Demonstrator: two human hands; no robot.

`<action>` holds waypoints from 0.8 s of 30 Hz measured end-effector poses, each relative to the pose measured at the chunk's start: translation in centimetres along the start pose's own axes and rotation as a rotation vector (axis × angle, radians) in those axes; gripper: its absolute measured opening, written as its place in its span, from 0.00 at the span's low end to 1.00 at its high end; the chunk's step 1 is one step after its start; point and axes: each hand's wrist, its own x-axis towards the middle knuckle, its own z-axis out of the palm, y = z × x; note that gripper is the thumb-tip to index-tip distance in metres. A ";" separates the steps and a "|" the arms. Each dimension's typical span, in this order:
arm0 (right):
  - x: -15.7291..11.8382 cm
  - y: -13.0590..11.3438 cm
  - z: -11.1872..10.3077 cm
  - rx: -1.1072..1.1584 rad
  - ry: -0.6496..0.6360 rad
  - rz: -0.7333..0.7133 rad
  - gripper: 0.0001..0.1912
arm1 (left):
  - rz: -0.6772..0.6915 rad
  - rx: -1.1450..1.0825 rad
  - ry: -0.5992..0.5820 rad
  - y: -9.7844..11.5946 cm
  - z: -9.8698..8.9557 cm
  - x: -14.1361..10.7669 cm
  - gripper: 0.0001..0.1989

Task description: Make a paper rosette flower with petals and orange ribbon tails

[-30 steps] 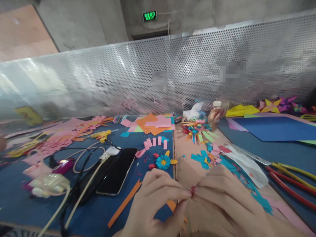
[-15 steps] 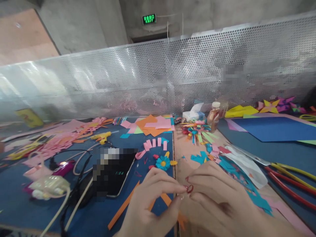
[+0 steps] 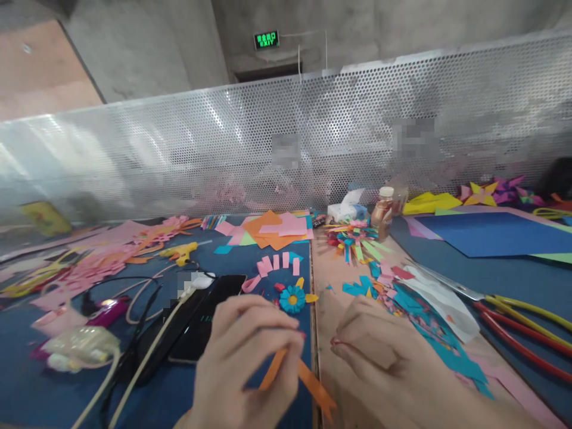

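Note:
My left hand (image 3: 254, 351) is raised over the table, with thumb and fingers pinched together. A speck of red shows at its fingertips, and whether this is a nail or a bit of paper I cannot tell. Across a short gap, my right hand (image 3: 384, 351) also has its fingers pressed together, with a little red at the tips. What either pinch holds is hidden. Orange paper strips (image 3: 316, 384) lie beneath and beside my left hand. Just beyond the hands sits a blue paper flower (image 3: 292, 299) with a yellow centre, close to several pink folded strips (image 3: 277, 261).
Left of my hands lie a phone (image 3: 190, 342), cables and a yellow glue gun (image 3: 181, 253). Large scissors (image 3: 480, 298) with red and yellow handles rest at the right. Farther back stand a bottle (image 3: 383, 211) and a tissue pack (image 3: 347, 211), before a perforated metal panel (image 3: 201, 155).
My hands have moved apart, the left one drawing back to the left. The small red ring seen between their fingertips is no longer visible. The view has shifted slightly.

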 end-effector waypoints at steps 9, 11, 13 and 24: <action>0.1 0.4 0.3 0.016 0.081 -0.036 0.05 | -0.523 -0.495 -0.176 0.1 2.2 0.4 0.05; 0.0 0.3 0.3 0.017 0.105 -0.029 0.05 | -0.529 -0.524 -0.167 0.2 2.5 0.3 0.06; 0.0 0.1 0.2 0.026 0.130 -0.003 0.06 | -0.545 -0.572 -0.163 0.3 2.6 0.2 0.08; 0.1 -0.5 0.1 0.056 0.183 0.038 0.05 | -0.592 -0.570 -0.136 1.0 4.1 -0.5 0.15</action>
